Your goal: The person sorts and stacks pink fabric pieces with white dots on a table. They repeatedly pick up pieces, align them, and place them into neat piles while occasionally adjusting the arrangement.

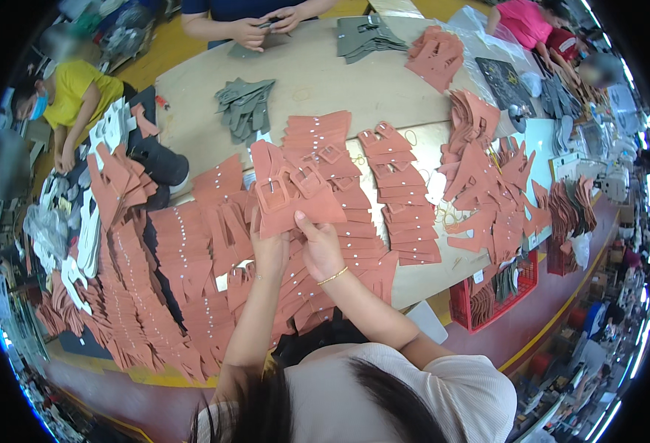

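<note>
Between my two hands is a coral shoe-upper piece [312, 209] with two buckle-shaped frames on its upper part. My left hand [270, 251] grips its lower left edge from beneath, fingers mostly hidden under it. With the thumb on top, my right hand [320, 246] holds the lower middle edge. Beneath and behind it, overlapping rows of coral pieces [354, 198] cover the table, many marked with small white dots. Another column of coral pieces [406, 196], with buckle frames at its far end, lies to the right.
Grey-green pieces [245, 109] lie farther back on the table [303, 55]. Loose coral pieces [487, 196] heap at the right, above a red crate [520, 280] on the floor. A dark cylinder [159, 162] stands at the left. Co-workers stand or sit around the far side.
</note>
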`<action>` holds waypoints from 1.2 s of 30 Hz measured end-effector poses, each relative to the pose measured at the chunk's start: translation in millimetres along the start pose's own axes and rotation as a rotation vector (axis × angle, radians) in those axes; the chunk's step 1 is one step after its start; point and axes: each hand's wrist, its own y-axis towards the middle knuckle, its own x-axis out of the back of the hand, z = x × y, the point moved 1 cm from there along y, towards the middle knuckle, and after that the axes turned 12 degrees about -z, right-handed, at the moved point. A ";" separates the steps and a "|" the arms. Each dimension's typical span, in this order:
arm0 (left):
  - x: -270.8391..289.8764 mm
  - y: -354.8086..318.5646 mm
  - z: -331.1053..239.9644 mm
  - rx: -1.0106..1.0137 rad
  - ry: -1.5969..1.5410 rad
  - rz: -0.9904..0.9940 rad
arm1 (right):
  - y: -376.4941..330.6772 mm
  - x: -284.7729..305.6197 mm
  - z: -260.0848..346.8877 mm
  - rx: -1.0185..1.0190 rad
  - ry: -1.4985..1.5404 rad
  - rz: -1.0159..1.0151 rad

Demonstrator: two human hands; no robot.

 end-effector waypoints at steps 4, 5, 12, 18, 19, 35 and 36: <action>-18.9 -0.7 16.5 -0.051 0.215 0.068 | 18.9 11.0 24.3 0.100 0.034 -0.103; -26.5 0.6 19.2 -0.026 0.196 0.117 | 24.0 11.2 35.8 0.223 0.106 -0.019; -58.8 31.6 8.3 -0.101 0.463 0.187 | 151.6 14.7 170.6 0.557 0.281 0.157; 2.4 49.7 -5.7 -0.070 0.657 -0.080 | 372.2 72.4 240.3 0.686 0.308 -0.228; 17.8 46.4 -8.0 -0.095 0.667 -0.088 | 408.4 91.2 242.2 0.701 0.253 -0.284; 119.0 -5.4 -17.1 0.057 0.723 -0.246 | 307.5 115.0 196.7 0.429 -0.067 -0.224; 119.9 -8.3 -15.6 0.063 0.724 -0.241 | 283.9 111.8 181.0 0.446 -0.114 -0.089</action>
